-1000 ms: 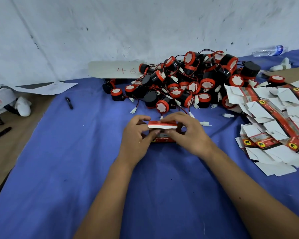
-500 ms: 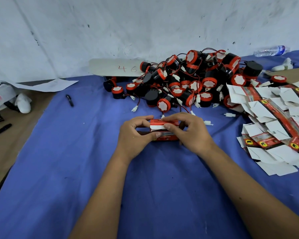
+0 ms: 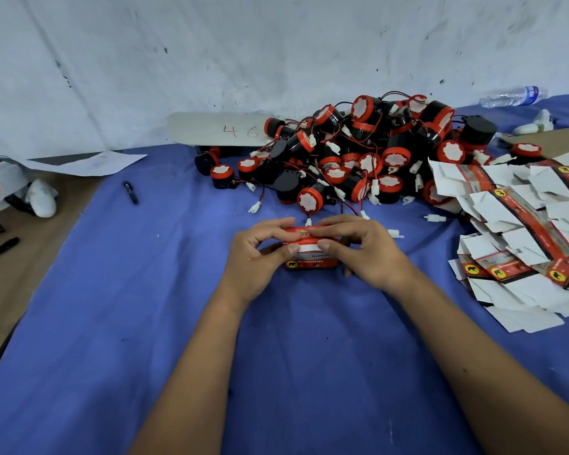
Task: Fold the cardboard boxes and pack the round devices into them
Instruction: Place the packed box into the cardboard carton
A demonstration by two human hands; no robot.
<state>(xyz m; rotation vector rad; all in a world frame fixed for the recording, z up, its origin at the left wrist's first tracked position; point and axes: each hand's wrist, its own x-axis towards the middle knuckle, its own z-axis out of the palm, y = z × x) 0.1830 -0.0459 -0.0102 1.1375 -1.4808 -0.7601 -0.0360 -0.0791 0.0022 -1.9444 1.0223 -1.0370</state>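
A small red cardboard box (image 3: pixel 311 259) with a yellow emblem stands on the blue cloth at the centre. My left hand (image 3: pixel 255 257) grips its left side and my right hand (image 3: pixel 367 252) its right side. Both thumbs press on the white lid flap while the fingers curl over the top. What is inside the box is hidden. Behind it lies a heap of round black and red devices (image 3: pixel 362 156) with red wires and white plugs. A spread of flat, unfolded red and white boxes (image 3: pixel 523 234) covers the right side.
The blue cloth (image 3: pixel 145 307) covers the table. A black pen (image 3: pixel 131 192) lies at the left. A white board marked 46 (image 3: pixel 217 129) leans at the back. A plastic bottle (image 3: pixel 513 96) lies far right. White paper (image 3: pixel 89 162) and straps sit on the brown surface at left.
Both hands have pressed the red lid down onto the box, and the white flap now sits lower under my thumbs. The box stays at the same spot.
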